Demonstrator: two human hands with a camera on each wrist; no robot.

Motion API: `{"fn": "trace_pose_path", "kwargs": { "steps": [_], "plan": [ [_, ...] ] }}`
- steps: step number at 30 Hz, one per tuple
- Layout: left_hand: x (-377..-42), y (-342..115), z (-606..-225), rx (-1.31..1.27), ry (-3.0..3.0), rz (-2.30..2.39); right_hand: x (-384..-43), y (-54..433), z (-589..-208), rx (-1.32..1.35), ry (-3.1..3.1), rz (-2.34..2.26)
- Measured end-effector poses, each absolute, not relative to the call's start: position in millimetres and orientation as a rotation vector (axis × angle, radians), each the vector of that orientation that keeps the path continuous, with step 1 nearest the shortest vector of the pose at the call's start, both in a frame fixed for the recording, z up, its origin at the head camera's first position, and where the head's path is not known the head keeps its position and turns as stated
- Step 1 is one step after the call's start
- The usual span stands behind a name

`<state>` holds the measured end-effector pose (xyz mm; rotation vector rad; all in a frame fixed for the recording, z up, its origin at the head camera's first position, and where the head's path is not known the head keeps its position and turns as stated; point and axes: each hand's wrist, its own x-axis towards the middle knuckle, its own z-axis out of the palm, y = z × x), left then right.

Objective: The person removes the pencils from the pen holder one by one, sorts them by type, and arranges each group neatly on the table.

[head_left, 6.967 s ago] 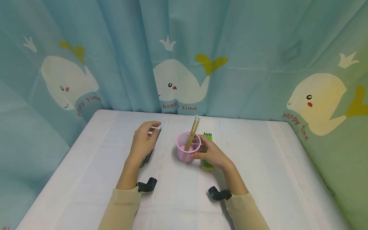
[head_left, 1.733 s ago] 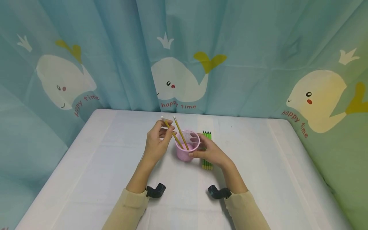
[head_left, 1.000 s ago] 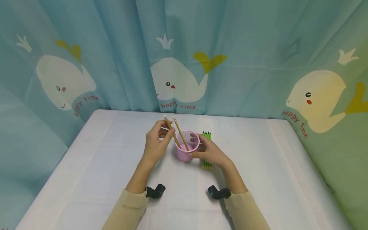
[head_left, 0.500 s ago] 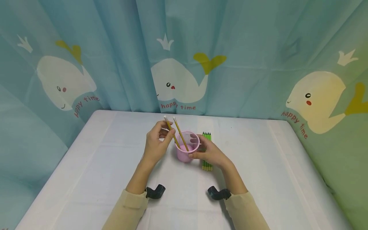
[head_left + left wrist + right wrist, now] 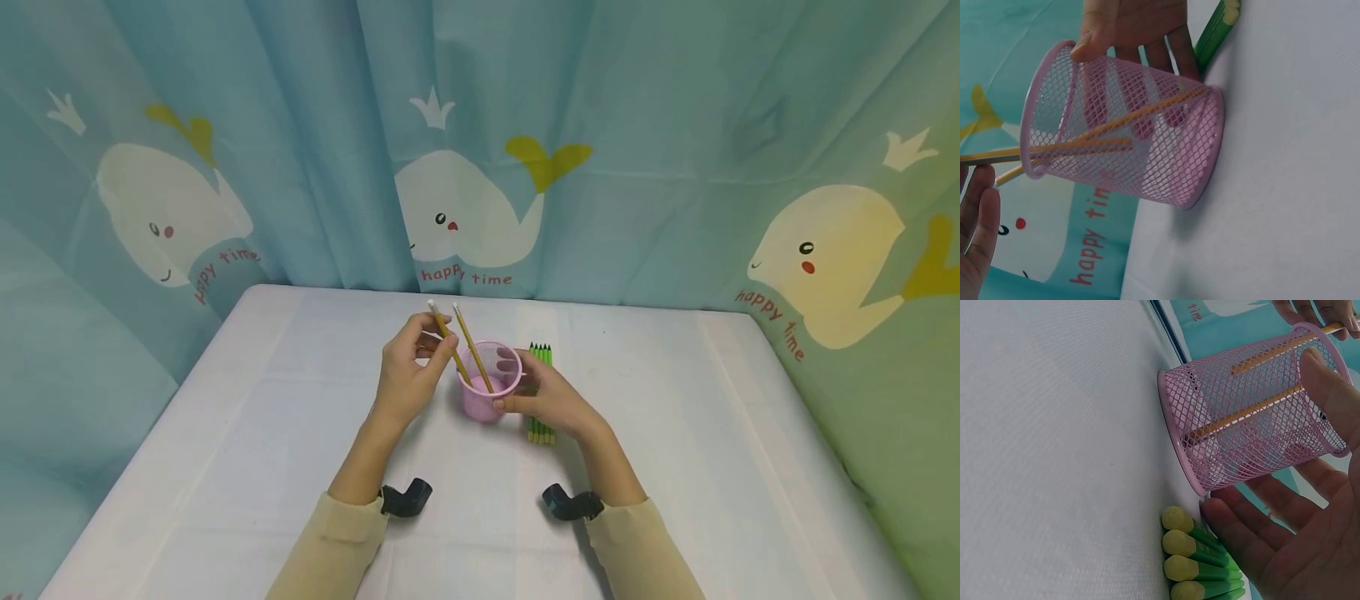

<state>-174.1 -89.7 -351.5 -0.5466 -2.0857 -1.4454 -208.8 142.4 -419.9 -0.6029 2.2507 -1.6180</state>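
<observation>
My left hand [image 5: 408,371] pinches a yellow pencil [image 5: 458,363] by its upper part, just below the white eraser end. The pencil's lower part is inside a pink mesh pencil cup [image 5: 480,408]; in the left wrist view its lower end hangs well above the cup's base. A second yellow pencil [image 5: 469,343] leans in the cup with its low end at the base. My right hand [image 5: 551,400] holds the cup from the right side, thumb [image 5: 1329,384] at the rim and fingers spread along the far wall. The cup stands upright on the white table.
Several green pencils [image 5: 541,429] lie side by side under and beside the right hand, tips pointing away. A dark pencil [image 5: 1169,331] on the table shows beyond the cup in the right wrist view. Behind the table [image 5: 637,375] hangs a whale-print curtain [image 5: 660,150].
Seven seconds ago the left hand was over dark pencils and both yellow pencils leaned right in the cup. It has since moved right and pinched one. Over the last second almost nothing moves.
</observation>
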Motion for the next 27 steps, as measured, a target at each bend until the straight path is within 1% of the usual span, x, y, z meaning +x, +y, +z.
{"fn": "trace_pose_path", "kwargs": {
  "steps": [6,11,18,27],
  "plan": [
    [-175.9,-95.2,-349.2,-0.504,-2.06,-1.484,-209.3,142.1,-419.8,-0.624,2.238,-1.635],
    [-184.4,-103.0,-359.2,-0.436,-2.075,-1.51,-208.6,141.6,-418.6,-0.622,2.241,-1.626],
    [-172.3,-102.8,-337.9,-0.448,-2.033,-1.538,-208.7,142.5,-419.2,-0.624,2.236,-1.633],
    [-169.0,-111.6,-329.3,-0.445,-1.976,-1.518,-208.1,142.4,-421.4,-0.626,2.24,-1.627]
  ]
}}
